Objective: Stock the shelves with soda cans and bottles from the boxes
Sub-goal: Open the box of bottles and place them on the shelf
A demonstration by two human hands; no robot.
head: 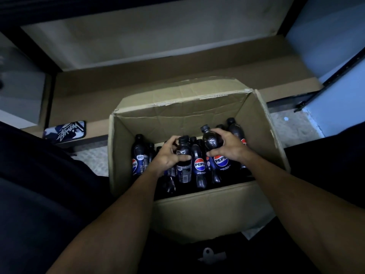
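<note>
"Head view: what do we have in our hands?"

"Our left hand (pixel 167 155) is wrapped round the shoulder of the left bottle (pixel 184 171). Our right hand (pixel 229 147) grips the right bottle (pixel 211 142), which leans to the left. Both of these 2 bottles sit low in the open box (pixel 197 214), among the others."

"How do we lift them well?"

"We judge it best to draw each straight up by the shoulder, so the neighbours do not topple. Once past the box rim, we stand both upright on the cardboard-lined shelf (pixel 177 76) beyond, labels facing out."

"What can we read?"

"PEPSI, on the red, white and blue badge of the right bottle and of the middle bottle (pixel 199 165) between our hands. Under it we think ZERO SUGAR, though it is small. The phone case (pixel 65 132) at the left has scrawled white lettering we cannot read."
</note>
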